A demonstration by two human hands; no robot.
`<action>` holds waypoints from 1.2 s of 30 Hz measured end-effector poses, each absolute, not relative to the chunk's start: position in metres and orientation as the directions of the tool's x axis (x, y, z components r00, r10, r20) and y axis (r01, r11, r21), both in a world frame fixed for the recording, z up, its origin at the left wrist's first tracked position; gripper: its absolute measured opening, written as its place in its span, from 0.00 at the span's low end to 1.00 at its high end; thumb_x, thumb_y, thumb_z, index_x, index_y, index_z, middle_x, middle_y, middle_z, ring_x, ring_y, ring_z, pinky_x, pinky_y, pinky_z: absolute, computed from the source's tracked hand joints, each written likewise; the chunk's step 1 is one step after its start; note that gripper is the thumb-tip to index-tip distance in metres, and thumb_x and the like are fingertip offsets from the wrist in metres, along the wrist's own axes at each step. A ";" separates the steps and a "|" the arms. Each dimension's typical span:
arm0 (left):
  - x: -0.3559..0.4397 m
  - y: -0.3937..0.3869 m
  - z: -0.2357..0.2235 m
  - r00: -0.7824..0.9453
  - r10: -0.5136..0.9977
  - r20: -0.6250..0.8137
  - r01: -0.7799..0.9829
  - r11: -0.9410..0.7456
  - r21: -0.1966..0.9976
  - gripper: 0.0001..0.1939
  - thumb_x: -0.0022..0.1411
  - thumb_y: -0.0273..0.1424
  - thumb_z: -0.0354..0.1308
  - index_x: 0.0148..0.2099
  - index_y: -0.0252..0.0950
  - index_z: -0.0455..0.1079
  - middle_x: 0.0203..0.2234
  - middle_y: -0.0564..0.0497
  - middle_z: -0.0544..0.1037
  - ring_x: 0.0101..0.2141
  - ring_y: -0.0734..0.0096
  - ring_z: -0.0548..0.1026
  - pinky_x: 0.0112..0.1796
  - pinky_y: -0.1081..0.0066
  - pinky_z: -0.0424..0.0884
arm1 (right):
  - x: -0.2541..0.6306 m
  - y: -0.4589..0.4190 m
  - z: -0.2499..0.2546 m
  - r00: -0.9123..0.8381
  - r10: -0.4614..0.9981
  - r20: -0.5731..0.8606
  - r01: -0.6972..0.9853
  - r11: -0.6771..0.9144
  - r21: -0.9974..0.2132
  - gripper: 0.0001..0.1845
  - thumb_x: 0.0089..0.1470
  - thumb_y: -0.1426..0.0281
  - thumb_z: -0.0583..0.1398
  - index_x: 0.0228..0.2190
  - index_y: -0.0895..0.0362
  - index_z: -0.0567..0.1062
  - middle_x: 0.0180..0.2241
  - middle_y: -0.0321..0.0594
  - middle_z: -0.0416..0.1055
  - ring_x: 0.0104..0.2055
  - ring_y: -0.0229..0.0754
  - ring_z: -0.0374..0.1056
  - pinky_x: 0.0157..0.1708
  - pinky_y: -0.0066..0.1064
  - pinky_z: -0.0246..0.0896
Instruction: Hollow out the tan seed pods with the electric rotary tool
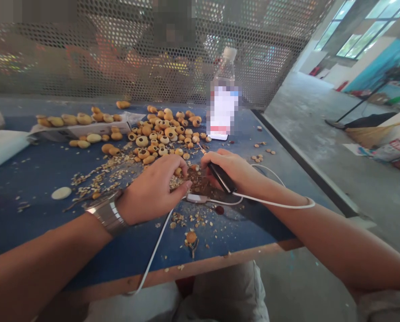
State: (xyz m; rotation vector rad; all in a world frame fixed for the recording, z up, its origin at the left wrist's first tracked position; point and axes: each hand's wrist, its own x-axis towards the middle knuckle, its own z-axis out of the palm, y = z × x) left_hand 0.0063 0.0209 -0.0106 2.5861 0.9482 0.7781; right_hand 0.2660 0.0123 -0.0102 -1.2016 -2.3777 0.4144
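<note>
My right hand [228,167] is closed round a black corded pen-shaped tool [223,177], whose thin metal tip points up and away toward the pile. From its rear end a white cord [270,202] loops over my right forearm. My left hand [156,190] is curved over the debris, with thumb and fingers apart. A small gourd [178,171] lies at its fingertips; I cannot tell whether they touch it. Another small gourd [195,167] sits between the two hands. Just beyond is a pile of small tan gourds [170,133], many with round dark holes cut in them.
Behind the pile, a phone [223,114] leans against a clear bottle [225,71]. More gourds rest along a long carton [74,131] at left. Seeds and scraps [101,174] litter the blue table [39,223]. A perforated metal screen [119,53] stands at the back.
</note>
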 end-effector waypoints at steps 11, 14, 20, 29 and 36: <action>0.012 0.014 -0.007 0.831 0.450 0.327 0.311 -0.864 0.397 0.04 0.63 0.24 0.55 0.39 0.38 0.67 0.40 0.46 0.75 0.50 0.53 0.69 0.53 0.53 0.68 | 0.276 0.014 0.008 -0.512 0.815 0.273 0.637 0.573 -0.515 0.21 0.48 0.76 0.63 0.46 0.52 0.71 0.39 0.36 0.76 0.37 0.39 0.73 0.41 0.32 0.66; 0.013 0.013 -0.005 0.834 0.462 0.301 0.334 -0.858 0.390 0.03 0.63 0.25 0.55 0.37 0.39 0.68 0.37 0.46 0.75 0.48 0.53 0.70 0.51 0.53 0.69 | 0.277 0.014 0.006 -0.537 0.803 0.257 0.634 0.585 -0.506 0.23 0.47 0.78 0.62 0.46 0.51 0.72 0.40 0.36 0.76 0.38 0.39 0.73 0.41 0.32 0.66; 0.011 0.014 -0.003 0.839 0.459 0.293 0.337 -0.860 0.383 0.03 0.65 0.28 0.56 0.36 0.39 0.67 0.37 0.46 0.77 0.50 0.51 0.70 0.51 0.52 0.69 | 0.280 0.016 0.001 -0.546 0.795 0.263 0.615 0.594 -0.518 0.21 0.50 0.78 0.62 0.46 0.49 0.73 0.38 0.34 0.76 0.37 0.39 0.72 0.40 0.32 0.66; 0.010 0.014 -0.002 0.823 0.490 0.287 0.347 -0.834 0.428 0.04 0.63 0.28 0.58 0.34 0.39 0.67 0.33 0.48 0.76 0.46 0.54 0.71 0.46 0.57 0.69 | 0.278 0.013 0.005 -0.557 0.790 0.255 0.640 0.604 -0.474 0.21 0.52 0.75 0.64 0.47 0.50 0.72 0.39 0.36 0.76 0.39 0.41 0.72 0.43 0.33 0.65; 0.008 0.013 -0.003 0.808 0.492 0.325 0.327 -0.832 0.448 0.03 0.63 0.28 0.58 0.38 0.39 0.66 0.40 0.47 0.76 0.48 0.55 0.71 0.49 0.57 0.68 | 0.273 0.012 0.004 -0.500 0.815 0.293 0.674 0.578 -0.460 0.10 0.60 0.69 0.63 0.45 0.51 0.76 0.38 0.37 0.74 0.36 0.38 0.71 0.41 0.32 0.64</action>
